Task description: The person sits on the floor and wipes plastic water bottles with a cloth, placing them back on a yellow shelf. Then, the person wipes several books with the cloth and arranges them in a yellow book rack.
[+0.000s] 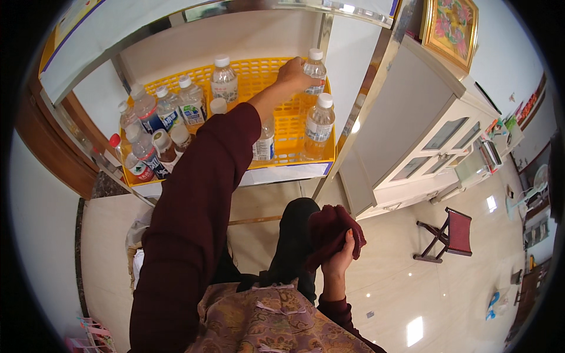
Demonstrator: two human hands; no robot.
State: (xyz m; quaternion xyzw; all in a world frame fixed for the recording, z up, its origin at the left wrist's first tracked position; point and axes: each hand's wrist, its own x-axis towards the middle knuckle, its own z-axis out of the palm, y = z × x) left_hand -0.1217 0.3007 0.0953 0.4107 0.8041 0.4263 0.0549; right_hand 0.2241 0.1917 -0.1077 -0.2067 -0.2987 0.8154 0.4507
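Note:
My left hand [299, 76] reaches across a yellow plastic basket [289, 137] on the shelf and is closed around a clear plastic bottle [315, 68] with a white cap, near the basket's back right corner. Another clear bottle [318, 128] stands upright in front of it. Low at the right, my right hand [340, 258] grips a bunched dark red cloth [329, 231] near my knee. Several more bottles, among them a labelled one [192, 106] and a taller white-capped one [224, 84], stand in the left and middle of the basket. My left sleeve partly hides some of them.
Metal posts [348, 128] frame the shelf. Right of it stands a white cabinet [415, 163] with glass-paned doors, a framed picture [451, 33] on top. A folding stool [457, 231] with a red seat is on the tiled floor. A wooden door frame [53, 150] is at the left.

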